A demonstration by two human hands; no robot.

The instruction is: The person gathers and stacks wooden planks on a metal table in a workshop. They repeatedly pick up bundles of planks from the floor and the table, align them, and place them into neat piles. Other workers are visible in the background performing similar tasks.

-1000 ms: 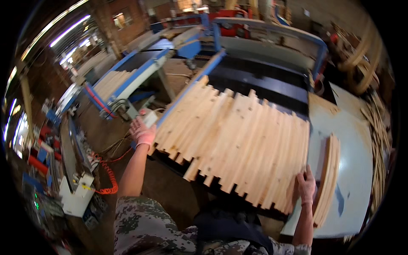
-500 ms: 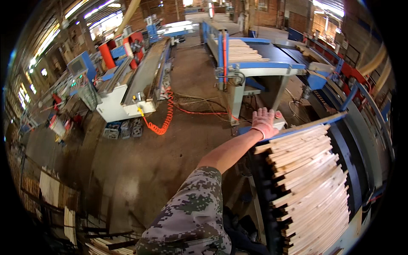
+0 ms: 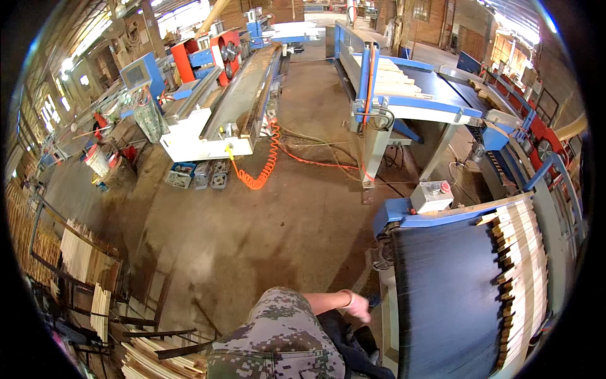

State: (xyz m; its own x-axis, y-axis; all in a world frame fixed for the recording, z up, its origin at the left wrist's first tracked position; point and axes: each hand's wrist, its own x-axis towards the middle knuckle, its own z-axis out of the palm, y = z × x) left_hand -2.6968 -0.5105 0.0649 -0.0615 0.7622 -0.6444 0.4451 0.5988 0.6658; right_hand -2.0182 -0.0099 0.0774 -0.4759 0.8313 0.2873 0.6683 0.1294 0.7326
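My left hand [image 3: 358, 307], in a pale pinkish glove, hangs low beside the near conveyor, under a camouflage sleeve [image 3: 278, 328]. It is small and blurred, so its fingers do not show clearly; no object stands out in it. A grey control box [image 3: 432, 197] with a red push button sits at the conveyor's far left corner, away from the hand. Along the right side of the black conveyor belt [image 3: 442, 297] lies a row of light wooden strips [image 3: 525, 271], side by side with uneven left ends. My right hand is out of view.
Ahead stands a second blue-framed conveyor [image 3: 410, 104] bearing wooden strips. At left is a long white-ended machine [image 3: 211, 136], with an orange coiled hose [image 3: 259, 180] and cables on the floor. Stacked wood [image 3: 158, 360] and black metal bars [image 3: 170, 335] lie at lower left.
My left hand has left the control box and dropped down toward me. The wooden strips have shifted right across the belt, baring its left part. The view has also shifted.
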